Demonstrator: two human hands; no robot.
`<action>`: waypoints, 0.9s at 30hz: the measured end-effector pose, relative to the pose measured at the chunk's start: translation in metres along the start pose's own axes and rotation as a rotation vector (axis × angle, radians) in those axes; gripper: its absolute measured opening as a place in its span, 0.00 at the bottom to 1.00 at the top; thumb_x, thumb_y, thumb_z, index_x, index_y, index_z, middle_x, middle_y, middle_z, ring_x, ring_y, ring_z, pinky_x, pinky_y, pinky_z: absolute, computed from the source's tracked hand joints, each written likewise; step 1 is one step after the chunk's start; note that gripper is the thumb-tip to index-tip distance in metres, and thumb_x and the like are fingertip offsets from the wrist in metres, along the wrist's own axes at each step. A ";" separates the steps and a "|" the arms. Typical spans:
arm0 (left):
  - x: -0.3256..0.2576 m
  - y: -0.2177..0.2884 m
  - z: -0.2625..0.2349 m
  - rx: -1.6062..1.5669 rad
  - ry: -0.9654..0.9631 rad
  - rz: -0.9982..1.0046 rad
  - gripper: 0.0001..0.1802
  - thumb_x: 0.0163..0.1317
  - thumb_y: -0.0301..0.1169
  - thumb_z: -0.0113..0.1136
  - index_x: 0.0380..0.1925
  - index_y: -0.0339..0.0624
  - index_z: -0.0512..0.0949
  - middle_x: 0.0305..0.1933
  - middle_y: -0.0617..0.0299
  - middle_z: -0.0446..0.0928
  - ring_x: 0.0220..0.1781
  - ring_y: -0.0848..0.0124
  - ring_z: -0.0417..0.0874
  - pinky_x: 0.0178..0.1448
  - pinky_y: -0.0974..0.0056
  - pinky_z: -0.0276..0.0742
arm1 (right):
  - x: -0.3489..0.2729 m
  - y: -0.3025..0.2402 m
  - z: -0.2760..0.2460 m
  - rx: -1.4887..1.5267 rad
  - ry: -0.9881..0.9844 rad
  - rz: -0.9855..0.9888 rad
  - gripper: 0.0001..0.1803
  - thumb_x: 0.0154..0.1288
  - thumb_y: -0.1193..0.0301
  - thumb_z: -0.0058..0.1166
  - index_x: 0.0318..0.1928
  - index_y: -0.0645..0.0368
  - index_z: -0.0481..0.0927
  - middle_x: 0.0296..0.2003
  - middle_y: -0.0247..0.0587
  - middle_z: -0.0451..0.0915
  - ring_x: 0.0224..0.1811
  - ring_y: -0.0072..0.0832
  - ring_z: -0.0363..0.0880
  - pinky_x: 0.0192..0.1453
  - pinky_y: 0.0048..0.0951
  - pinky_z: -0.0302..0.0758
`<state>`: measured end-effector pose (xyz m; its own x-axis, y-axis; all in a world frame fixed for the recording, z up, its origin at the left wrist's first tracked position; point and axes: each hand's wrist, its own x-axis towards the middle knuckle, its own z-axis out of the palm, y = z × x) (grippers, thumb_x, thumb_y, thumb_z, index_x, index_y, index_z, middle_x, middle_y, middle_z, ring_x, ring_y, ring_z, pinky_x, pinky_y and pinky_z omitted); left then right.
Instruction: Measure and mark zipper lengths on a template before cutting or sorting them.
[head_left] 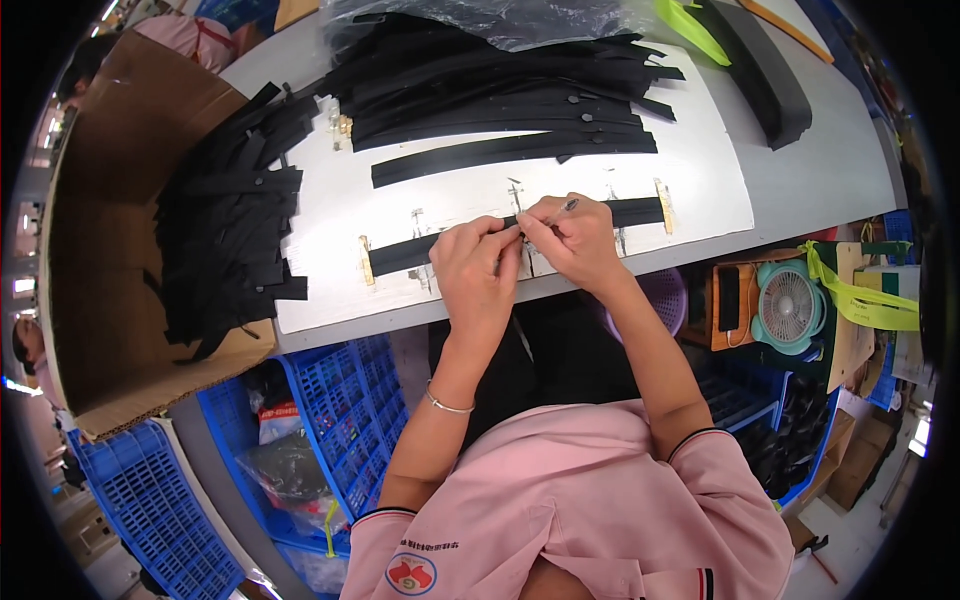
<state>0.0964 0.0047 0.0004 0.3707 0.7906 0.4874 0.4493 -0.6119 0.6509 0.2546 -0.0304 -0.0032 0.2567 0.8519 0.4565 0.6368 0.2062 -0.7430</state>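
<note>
A black zipper (400, 256) lies along the near edge of a white board (330, 220), its ends beside two taped marks. My left hand (474, 262) is closed, fingertips pinched on the zipper near its middle. Against it, my right hand (578, 240) is also closed, with a slim pen (570, 205) sticking up between thumb and fingers. Its fingertips meet the left ones at the zipper; what lies between them is hidden. Just beyond my hands rests another single black zipper (450, 163), and behind it a pile of black zippers (480, 95).
To the left, an open cardboard box (110, 220) stands beside a heap of black zippers (230, 220). A long black case (760, 75) lies at the far right. Below the table are blue crates (350, 420), a purple basket (662, 300) and a small teal fan (790, 305).
</note>
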 end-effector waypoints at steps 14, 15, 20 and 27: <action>0.002 0.004 -0.004 0.032 -0.040 0.010 0.07 0.58 0.24 0.74 0.37 0.44 0.90 0.44 0.64 0.85 0.48 0.65 0.81 0.57 0.60 0.71 | -0.009 0.020 -0.082 0.232 0.287 0.431 0.11 0.74 0.73 0.57 0.36 0.66 0.86 0.27 0.33 0.83 0.28 0.14 0.74 0.33 0.21 0.71; 0.002 0.004 -0.003 0.042 -0.036 0.006 0.06 0.58 0.24 0.73 0.36 0.43 0.89 0.44 0.64 0.85 0.49 0.63 0.81 0.58 0.59 0.70 | -0.010 0.025 -0.088 0.207 0.260 0.440 0.12 0.75 0.71 0.58 0.36 0.67 0.86 0.26 0.32 0.82 0.29 0.14 0.73 0.34 0.20 0.71; 0.012 0.023 0.018 -0.044 -0.060 0.007 0.06 0.58 0.26 0.73 0.36 0.41 0.88 0.44 0.63 0.84 0.50 0.61 0.81 0.59 0.57 0.70 | -0.015 0.036 -0.084 0.195 0.230 0.395 0.12 0.75 0.71 0.59 0.37 0.68 0.85 0.26 0.32 0.83 0.29 0.15 0.74 0.34 0.21 0.71; 0.022 0.049 0.067 -0.149 -0.151 0.132 0.06 0.58 0.25 0.72 0.37 0.42 0.89 0.43 0.63 0.85 0.50 0.62 0.81 0.58 0.58 0.71 | -0.018 0.040 -0.079 0.159 0.183 0.368 0.11 0.74 0.70 0.60 0.37 0.66 0.86 0.27 0.36 0.84 0.25 0.18 0.75 0.32 0.24 0.72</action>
<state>0.1816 -0.0091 0.0040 0.5409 0.6848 0.4884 0.2680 -0.6907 0.6716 0.3335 -0.0754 -0.0025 0.5790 0.7862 0.2159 0.3626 -0.0111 -0.9319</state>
